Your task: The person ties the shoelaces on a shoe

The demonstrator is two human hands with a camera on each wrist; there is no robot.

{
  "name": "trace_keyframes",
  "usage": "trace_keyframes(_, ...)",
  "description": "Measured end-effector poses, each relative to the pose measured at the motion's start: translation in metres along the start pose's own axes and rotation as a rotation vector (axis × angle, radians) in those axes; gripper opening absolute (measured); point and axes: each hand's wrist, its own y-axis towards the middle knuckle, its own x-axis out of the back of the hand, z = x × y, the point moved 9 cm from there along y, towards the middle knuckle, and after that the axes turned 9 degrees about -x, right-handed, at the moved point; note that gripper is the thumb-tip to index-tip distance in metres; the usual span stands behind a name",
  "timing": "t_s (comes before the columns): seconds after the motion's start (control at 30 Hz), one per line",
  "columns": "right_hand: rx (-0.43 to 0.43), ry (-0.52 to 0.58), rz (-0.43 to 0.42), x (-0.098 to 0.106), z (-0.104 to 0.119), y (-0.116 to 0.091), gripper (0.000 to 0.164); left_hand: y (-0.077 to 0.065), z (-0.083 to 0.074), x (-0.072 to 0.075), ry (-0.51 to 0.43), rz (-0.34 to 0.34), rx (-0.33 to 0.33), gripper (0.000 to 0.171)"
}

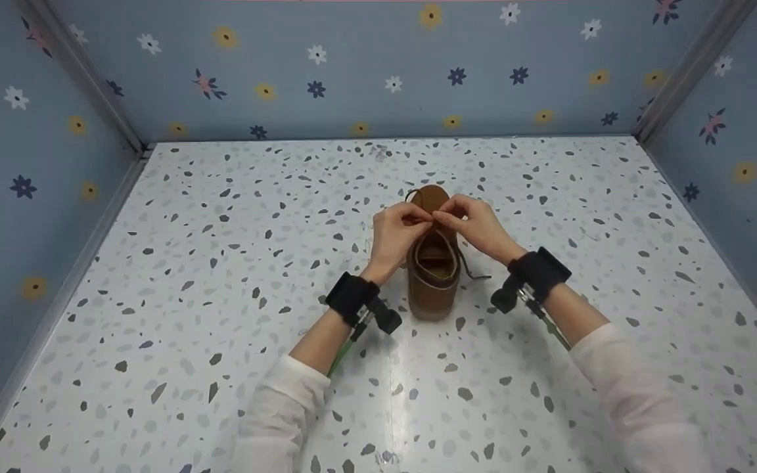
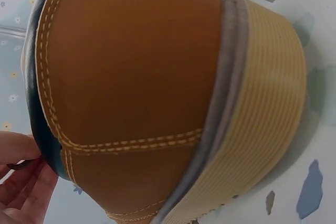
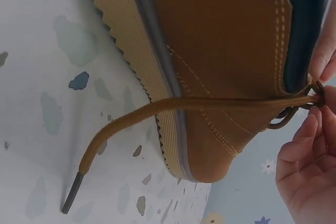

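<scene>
A brown lace-up shoe [image 1: 434, 299] stands upright on its sole, heel toward me and toe pointing away. My left hand [image 1: 393, 238] is at the left of its opening, pinching the brown lace [image 2: 20, 165] between thumb and finger. From the other side my right hand [image 1: 480, 230] pinches the lace too, and both sets of fingertips meet above the front of the opening. In the right wrist view, a small loop of lace [image 3: 315, 97] sits at the fingertips. One lace end [image 3: 142, 109] hangs down the shoe's right side to a dark tip [image 3: 72, 192].
The shoe stands on a white speckled tabletop [image 1: 253, 263]. Blue flowered panels [image 1: 378, 59] rise behind it and at both sides. Each wrist wears a black strap [image 1: 352, 297] with a small camera and a green cable.
</scene>
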Motion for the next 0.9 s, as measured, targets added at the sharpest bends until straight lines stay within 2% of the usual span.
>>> trace_keyframes(0.17,0.001,0.024,-0.015,0.003,0.001,0.0,0.018,-0.001,0.015,-0.005,-0.009,0.009,0.018,0.005)
trace_keyframes(0.23,0.005,0.021,-0.02,0.004,0.002,0.0,0.019,-0.002,0.019,-0.006,0.003,0.02,0.049,0.006)
trace_keyframes(0.3,0.002,0.03,-0.021,0.005,0.005,-0.001,0.019,-0.002,0.03,-0.009,0.024,-0.004,0.024,0.005)
trace_keyframes(0.47,-0.033,0.031,-0.03,0.007,0.004,-0.002,0.019,-0.008,0.093,-0.029,0.067,-0.071,-0.025,0.009)
trace_keyframes(0.53,-0.042,0.02,-0.038,0.008,0.0,-0.001,0.018,-0.008,0.107,-0.031,0.077,-0.081,-0.018,0.011)
trace_keyframes(0.7,-0.05,0.02,-0.044,0.011,-0.003,0.001,0.019,-0.009,0.118,-0.03,0.072,-0.099,-0.02,0.014)
trace_keyframes(0.9,-0.083,0.035,-0.023,0.011,-0.003,0.001,0.023,-0.011,0.112,-0.024,0.022,-0.095,-0.087,0.013)
